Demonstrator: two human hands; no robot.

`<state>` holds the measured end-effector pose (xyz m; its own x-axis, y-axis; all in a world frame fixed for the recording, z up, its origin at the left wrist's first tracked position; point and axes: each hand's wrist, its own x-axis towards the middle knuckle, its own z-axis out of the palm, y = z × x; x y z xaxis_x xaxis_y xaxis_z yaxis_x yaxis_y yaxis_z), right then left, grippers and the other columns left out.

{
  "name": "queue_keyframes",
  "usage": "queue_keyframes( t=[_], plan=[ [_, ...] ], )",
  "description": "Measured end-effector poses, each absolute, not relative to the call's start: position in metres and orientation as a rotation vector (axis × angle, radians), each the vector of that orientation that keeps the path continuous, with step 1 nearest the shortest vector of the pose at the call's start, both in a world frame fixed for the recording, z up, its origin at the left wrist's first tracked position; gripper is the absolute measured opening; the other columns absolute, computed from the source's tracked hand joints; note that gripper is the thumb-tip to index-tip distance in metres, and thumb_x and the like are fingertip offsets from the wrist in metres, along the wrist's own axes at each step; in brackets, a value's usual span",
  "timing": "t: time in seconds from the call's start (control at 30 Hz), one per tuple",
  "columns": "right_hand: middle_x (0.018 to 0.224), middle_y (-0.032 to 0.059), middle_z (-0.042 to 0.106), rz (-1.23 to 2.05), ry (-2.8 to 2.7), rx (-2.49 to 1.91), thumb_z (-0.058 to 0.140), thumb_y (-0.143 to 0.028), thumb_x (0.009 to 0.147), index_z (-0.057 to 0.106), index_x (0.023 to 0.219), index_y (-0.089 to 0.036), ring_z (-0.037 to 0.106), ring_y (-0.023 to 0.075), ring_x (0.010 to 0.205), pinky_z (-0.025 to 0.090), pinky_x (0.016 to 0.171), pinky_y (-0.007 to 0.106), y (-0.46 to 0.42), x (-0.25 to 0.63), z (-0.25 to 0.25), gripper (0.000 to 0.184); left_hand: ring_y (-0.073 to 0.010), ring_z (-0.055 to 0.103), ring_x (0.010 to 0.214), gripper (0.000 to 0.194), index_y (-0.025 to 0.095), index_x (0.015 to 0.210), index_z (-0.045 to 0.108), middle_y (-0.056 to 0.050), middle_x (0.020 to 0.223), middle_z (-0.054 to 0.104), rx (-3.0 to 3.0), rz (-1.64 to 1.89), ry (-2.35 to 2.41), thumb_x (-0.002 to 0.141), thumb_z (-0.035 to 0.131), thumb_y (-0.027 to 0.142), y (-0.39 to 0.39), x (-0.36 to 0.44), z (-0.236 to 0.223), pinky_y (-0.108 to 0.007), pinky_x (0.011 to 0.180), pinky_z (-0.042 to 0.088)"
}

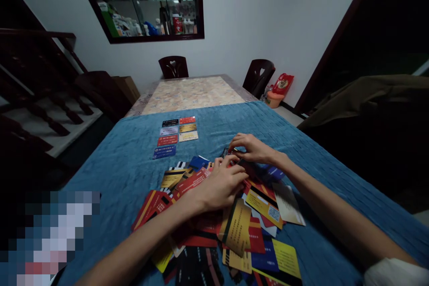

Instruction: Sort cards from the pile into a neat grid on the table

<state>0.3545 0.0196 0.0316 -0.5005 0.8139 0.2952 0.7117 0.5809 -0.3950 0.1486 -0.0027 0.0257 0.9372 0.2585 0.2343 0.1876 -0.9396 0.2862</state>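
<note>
Far left, stair railing. Blue cloth over near tabletop; seven cards in two columns. Left hand curls over the card heap, right hand bends at its far edge (can't tell either grip). Apparently picking through; next move seems to want one card separated. Right: chair.

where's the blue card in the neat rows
In the head view, the blue card lies on the cloth, left of centre, at the left column's near end, just below a red card.
</note>
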Motion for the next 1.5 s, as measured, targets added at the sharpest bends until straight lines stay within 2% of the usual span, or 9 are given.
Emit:
queue_keyframes(
  t=[0.13,0.3,0.47,0.7,0.93,1.07,1.23,1.5],
  plan=[
    [0.087,0.0052,0.071,0.317,-2.387,-1.214,0.061,-0.021,0.089,0.074,0.089,-0.019,0.062,0.0186,0.085,0.046,0.082,0.033,0.02,0.352,0.032,0.013,-0.03,0.043,0.126,0.023,0.02,0.113,0.063,-0.01,0.119,0.068,2.845,0.317,0.097,0.093,0.053,0.026,-0.02,0.162,0.021,-0.05,0.097,0.036],
    [0.089,0.0058,0.071,0.335,-2.435,-1.2,0.059,-0.022,0.091,0.073,0.092,-0.019,0.062,0.0182,0.085,0.046,0.082,0.032,0.019,0.35,0.03,0.015,-0.0313,0.041,0.129,0.017,0.018,0.099,0.065,-0.01,0.114,0.068,2.932,0.267,-0.046,0.094,0.052,0.028,-0.028,0.166,0.016,-0.05,0.097,0.036],
    [0.09,0.0086,0.071,0.347,-2.469,-1.183,0.058,-0.021,0.09,0.073,0.094,-0.016,0.062,0.0199,0.086,0.047,0.08,0.033,0.016,0.346,0.029,0.017,-0.0305,0.044,0.124,0.017,0.017,0.094,0.065,-0.009,0.107,0.068,3.028,0.201,0.115,0.094,0.053,0.028,-0.02,0.155,0.021,-0.049,0.099,0.034],
    [0.092,0.008,0.072,0.407,-2.495,-1.24,0.057,-0.025,0.089,0.074,0.096,-0.017,0.062,0.0198,0.087,0.046,0.079,0.032,0.008,0.346,0.045,0.019,-0.0318,0.044,0.124,0.016,0.016,0.099,0.064,-0.012,0.113,0.064,3.089,0.132,0.363,0.092,0.052,0.023,-0.001,0.139,0.023,-0.052,0.099,0.033],
    [0.095,0.0062,0.071,0.715,-2.639,-1.431,0.072,-0.027,0.074,0.072,0.1,-0.017,0.062,0.0195,0.083,0.044,0.07,0.027,0.0,0.345,0.051,0.027,-0.0305,0.048,0.118,0.016,0.014,0.096,0.064,-0.013,0.11,0.064,3.056,0.038,0.548,0.091,0.052,0.023,0.006,0.133,0.034,-0.049,0.096,0.036],
    [0.099,0.0074,0.066,0.62,-2.715,-1.472,0.077,-0.034,0.07,0.068,0.103,-0.017,0.059,0.0203,0.084,0.043,0.068,0.028,-0.002,0.34,0.046,0.038,-0.0305,0.049,0.115,0.019,0.013,0.094,0.065,-0.013,0.11,0.063,3.02,0.015,0.612,0.092,0.052,0.027,0.006,0.131,0.039,-0.049,0.094,0.037],
    [0.102,0.0078,0.061,0.543,-2.762,-1.532,0.078,-0.033,0.067,0.062,0.108,-0.017,0.056,0.022,0.088,0.042,0.069,0.03,-0.005,0.335,0.044,0.046,-0.0305,0.049,0.115,0.014,0.016,0.088,0.066,-0.011,0.109,0.063,2.961,-0.048,0.658,0.088,0.06,0.029,0.01,0.127,0.043,-0.046,0.092,0.039],
    [0.1,0.0068,0.059,0.473,-2.762,-1.51,0.077,-0.03,0.067,0.059,0.101,-0.018,0.053,0.0207,0.085,0.041,0.068,0.03,-0.003,0.335,0.037,0.04,-0.0285,0.051,0.112,0.01,0.014,0.088,0.065,-0.012,0.106,0.064,2.974,0.009,0.592,0.086,0.058,0.022,0.013,0.127,0.034,-0.043,0.089,0.039]
  ],
)
